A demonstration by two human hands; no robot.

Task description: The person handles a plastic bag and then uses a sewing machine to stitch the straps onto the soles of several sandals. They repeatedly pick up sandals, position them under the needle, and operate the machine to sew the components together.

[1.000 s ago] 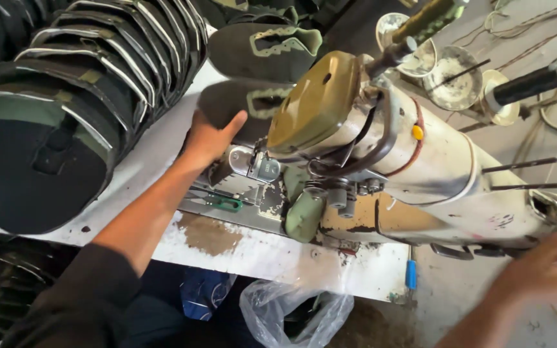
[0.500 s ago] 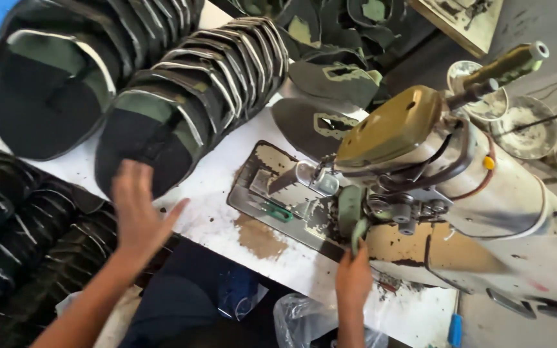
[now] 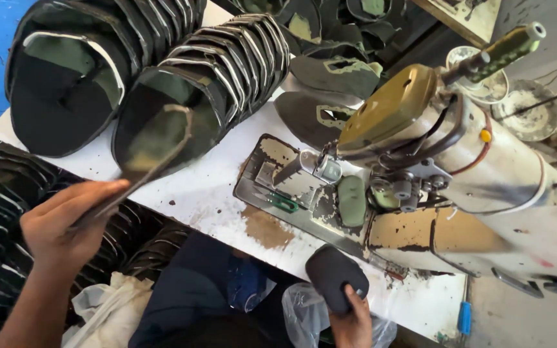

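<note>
**Both hands gripping cut pieces**

The right hand [image 3: 351,322] is clutching a dark padded piece [image 3: 335,276] at the bench [image 3: 182,187] edge. The left hand [image 3: 66,222], raised, is pinching a blurred olive-black piece [image 3: 156,145] beside the stacked pieces [image 3: 220,71]. Beyond, the sewing machine [image 3: 485,193] is standing.

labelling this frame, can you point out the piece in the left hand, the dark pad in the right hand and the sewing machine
shoe piece [image 3: 156,145], head view, its flat middle
dark pad [image 3: 335,276], head view, its top face
sewing machine [image 3: 504,187], head view, its white body
</note>
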